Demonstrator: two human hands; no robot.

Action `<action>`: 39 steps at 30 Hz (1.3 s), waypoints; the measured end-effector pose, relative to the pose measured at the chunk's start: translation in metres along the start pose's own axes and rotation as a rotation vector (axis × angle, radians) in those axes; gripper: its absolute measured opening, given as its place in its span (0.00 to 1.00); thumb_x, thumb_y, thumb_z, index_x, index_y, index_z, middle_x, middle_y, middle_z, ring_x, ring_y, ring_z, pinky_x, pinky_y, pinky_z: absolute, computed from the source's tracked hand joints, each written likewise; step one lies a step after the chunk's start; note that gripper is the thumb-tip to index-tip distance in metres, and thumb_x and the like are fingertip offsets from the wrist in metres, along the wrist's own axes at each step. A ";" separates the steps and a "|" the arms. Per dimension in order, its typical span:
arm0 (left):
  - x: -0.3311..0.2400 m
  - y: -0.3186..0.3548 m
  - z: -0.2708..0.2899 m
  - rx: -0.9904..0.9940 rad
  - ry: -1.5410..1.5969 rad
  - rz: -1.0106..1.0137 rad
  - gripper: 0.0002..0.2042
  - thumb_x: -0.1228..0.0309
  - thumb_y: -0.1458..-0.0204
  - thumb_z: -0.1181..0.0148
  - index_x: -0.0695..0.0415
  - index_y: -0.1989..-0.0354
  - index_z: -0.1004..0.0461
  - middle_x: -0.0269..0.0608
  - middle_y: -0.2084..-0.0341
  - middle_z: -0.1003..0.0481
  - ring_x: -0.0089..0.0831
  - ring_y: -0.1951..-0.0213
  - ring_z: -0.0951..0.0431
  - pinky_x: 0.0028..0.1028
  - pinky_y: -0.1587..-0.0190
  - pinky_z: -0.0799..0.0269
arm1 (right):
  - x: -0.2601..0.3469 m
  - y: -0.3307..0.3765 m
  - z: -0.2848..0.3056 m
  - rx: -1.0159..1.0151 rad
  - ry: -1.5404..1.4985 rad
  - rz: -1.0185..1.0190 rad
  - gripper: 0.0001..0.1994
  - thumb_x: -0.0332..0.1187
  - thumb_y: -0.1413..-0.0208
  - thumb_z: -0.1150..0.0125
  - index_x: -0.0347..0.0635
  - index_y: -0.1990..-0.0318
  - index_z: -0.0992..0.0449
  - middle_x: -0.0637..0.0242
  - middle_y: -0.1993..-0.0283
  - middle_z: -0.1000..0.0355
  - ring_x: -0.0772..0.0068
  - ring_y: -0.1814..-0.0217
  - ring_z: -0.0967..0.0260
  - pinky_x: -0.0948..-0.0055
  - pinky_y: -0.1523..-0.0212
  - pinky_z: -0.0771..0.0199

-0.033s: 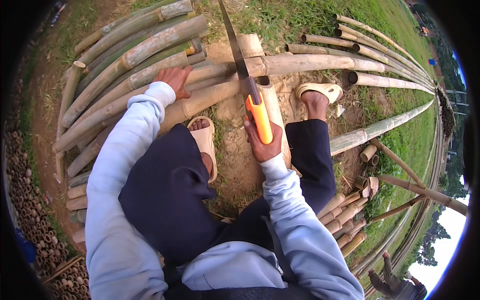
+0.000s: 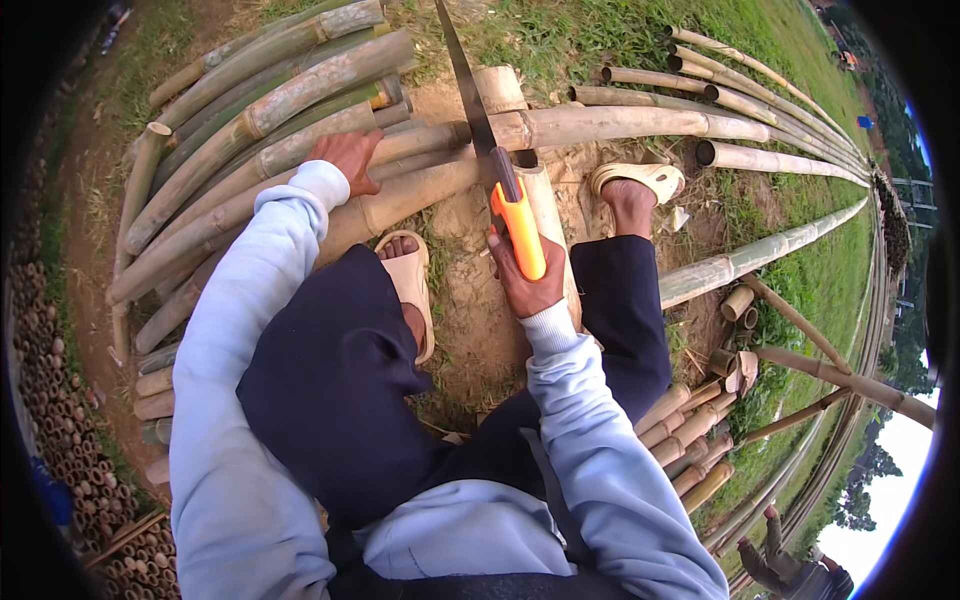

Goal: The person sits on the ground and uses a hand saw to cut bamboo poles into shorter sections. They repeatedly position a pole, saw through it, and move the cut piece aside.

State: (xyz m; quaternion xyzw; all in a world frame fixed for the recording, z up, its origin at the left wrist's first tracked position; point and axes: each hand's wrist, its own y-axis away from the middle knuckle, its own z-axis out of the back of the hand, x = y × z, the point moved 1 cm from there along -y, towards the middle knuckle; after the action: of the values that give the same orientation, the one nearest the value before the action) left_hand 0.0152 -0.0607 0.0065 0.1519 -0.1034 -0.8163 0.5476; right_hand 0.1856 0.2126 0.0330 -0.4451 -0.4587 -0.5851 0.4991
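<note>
My right hand point(image 2: 525, 282) is closed round the orange handle of a hand saw point(image 2: 518, 232). Its long dark blade points away from me and lies across a bamboo pole point(image 2: 425, 140), close to a node. To the left of the blade, my left hand point(image 2: 347, 163) grips that pole, the thumb side toward me and the fingers over it. A second thick bamboo pole point(image 2: 425, 190) lies just nearer to me, alongside the first. Under the blade, a bamboo log point(image 2: 545, 205) on the ground runs toward me between my feet.
Cut bamboo lengths point(image 2: 290, 95) are stacked at the left. Long poles point(image 2: 780, 165) stretch away over the grass at the right. Short pieces point(image 2: 690, 435) lie piled by my right knee, near a crossed pole frame point(image 2: 840, 375). Another person point(image 2: 795, 570) appears at the lower right.
</note>
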 end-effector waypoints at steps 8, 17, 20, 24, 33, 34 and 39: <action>0.021 -0.008 -0.005 -0.083 -0.025 0.021 0.33 0.58 0.58 0.23 0.56 0.43 0.27 0.57 0.59 0.19 0.57 0.53 0.18 0.47 0.48 0.23 | -0.015 0.151 0.031 -0.025 0.081 0.002 0.06 0.25 0.39 0.34 0.30 0.59 0.21 0.69 0.77 0.29 0.81 0.75 0.32 0.74 0.70 0.30; 0.013 -0.014 0.003 -0.042 -0.027 0.028 0.38 0.58 0.60 0.24 0.55 0.38 0.29 0.56 0.54 0.19 0.55 0.49 0.19 0.48 0.45 0.25 | -0.005 -0.021 -0.022 -0.073 0.103 0.105 0.14 0.33 0.39 0.31 0.32 0.72 0.26 0.61 0.81 0.32 0.75 0.78 0.37 0.67 0.74 0.33; 0.017 -0.015 0.001 -0.035 -0.025 0.040 0.39 0.58 0.61 0.24 0.54 0.37 0.30 0.55 0.52 0.20 0.55 0.49 0.20 0.48 0.46 0.25 | -0.016 0.053 -0.008 -0.063 0.074 -0.056 0.11 0.31 0.39 0.31 0.33 0.70 0.24 0.62 0.81 0.31 0.75 0.80 0.37 0.68 0.74 0.34; 0.018 -0.011 -0.003 0.023 -0.044 0.086 0.38 0.59 0.61 0.24 0.55 0.38 0.30 0.54 0.53 0.20 0.55 0.49 0.20 0.48 0.47 0.25 | -0.015 0.161 0.018 -0.051 0.135 -0.043 0.04 0.25 0.41 0.33 0.34 0.66 0.22 0.65 0.81 0.32 0.74 0.81 0.35 0.70 0.75 0.33; 0.005 -0.016 0.004 -0.019 -0.067 0.046 0.37 0.50 0.56 0.27 0.56 0.39 0.30 0.54 0.53 0.19 0.54 0.50 0.19 0.46 0.47 0.24 | -0.009 -0.028 -0.016 -0.049 0.006 -0.001 0.12 0.32 0.37 0.32 0.32 0.68 0.24 0.70 0.79 0.31 0.81 0.75 0.37 0.71 0.73 0.35; 0.006 -0.015 0.004 -0.026 -0.074 0.039 0.37 0.49 0.55 0.28 0.56 0.39 0.30 0.54 0.53 0.19 0.54 0.50 0.19 0.46 0.47 0.24 | -0.009 -0.016 -0.015 -0.036 0.022 -0.002 0.12 0.32 0.37 0.32 0.32 0.68 0.24 0.70 0.78 0.31 0.82 0.75 0.37 0.72 0.73 0.35; 0.020 -0.010 -0.010 -0.135 -0.096 0.006 0.35 0.40 0.51 0.32 0.58 0.46 0.28 0.55 0.62 0.18 0.53 0.56 0.17 0.48 0.49 0.22 | -0.024 0.162 0.028 -0.053 -0.041 -0.065 0.11 0.24 0.39 0.36 0.30 0.50 0.20 0.69 0.72 0.25 0.80 0.70 0.29 0.75 0.66 0.28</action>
State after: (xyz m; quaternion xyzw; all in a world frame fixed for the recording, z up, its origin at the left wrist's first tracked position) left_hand 0.0032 -0.0756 -0.0083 0.0753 -0.0747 -0.8262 0.5534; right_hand 0.3503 0.2312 0.0294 -0.4549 -0.4676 -0.6036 0.4584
